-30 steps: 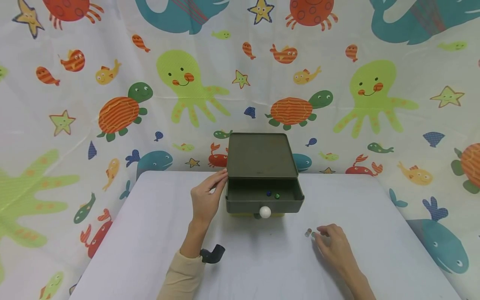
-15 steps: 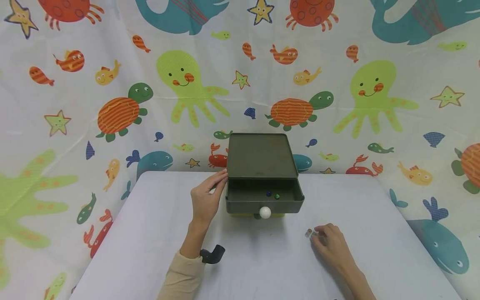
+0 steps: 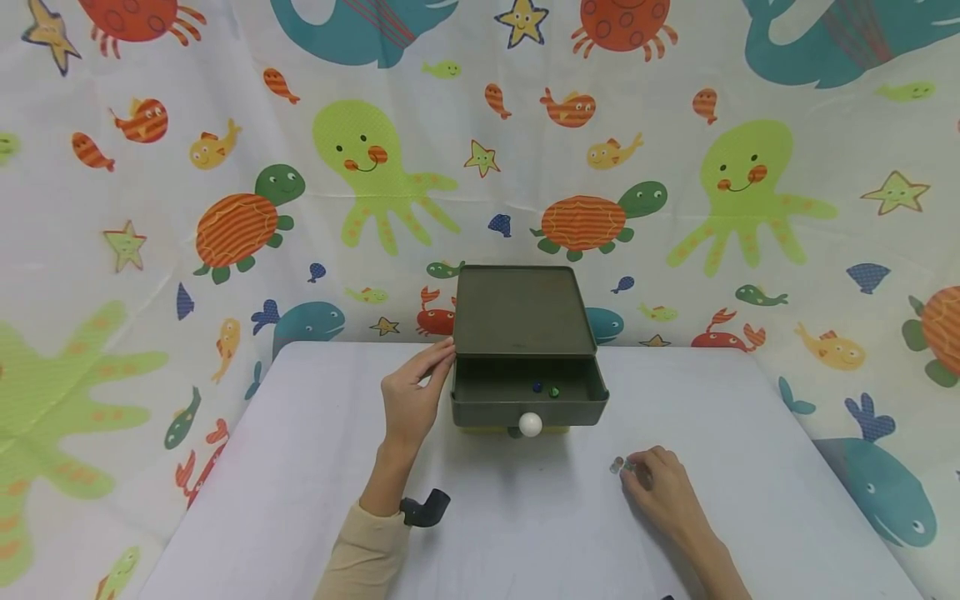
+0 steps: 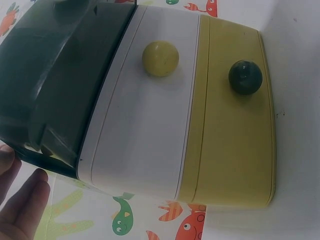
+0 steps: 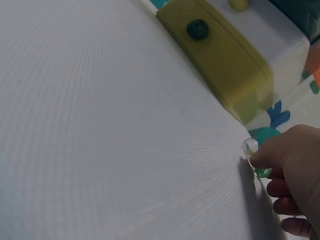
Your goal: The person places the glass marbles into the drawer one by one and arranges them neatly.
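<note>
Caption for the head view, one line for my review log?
Left hand rests against a small drawer unit with its top drawer open; right hand touches glass marbles on the table.

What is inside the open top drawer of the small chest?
Inside the open top drawer lie two small marbles, one blue and one green. The drawer's front wall hides the nearest strip of its floor, so anything there cannot be seen.

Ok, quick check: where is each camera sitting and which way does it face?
Head: above the table, facing forward and down at the drawer box; both hands show, left hand and right hand.
Left wrist: beside the box, facing its closed drawer fronts; fingertips show.
Right wrist: low over the table, facing the box; fingers on marbles.
Both wrist views share the dark green knob.
</note>
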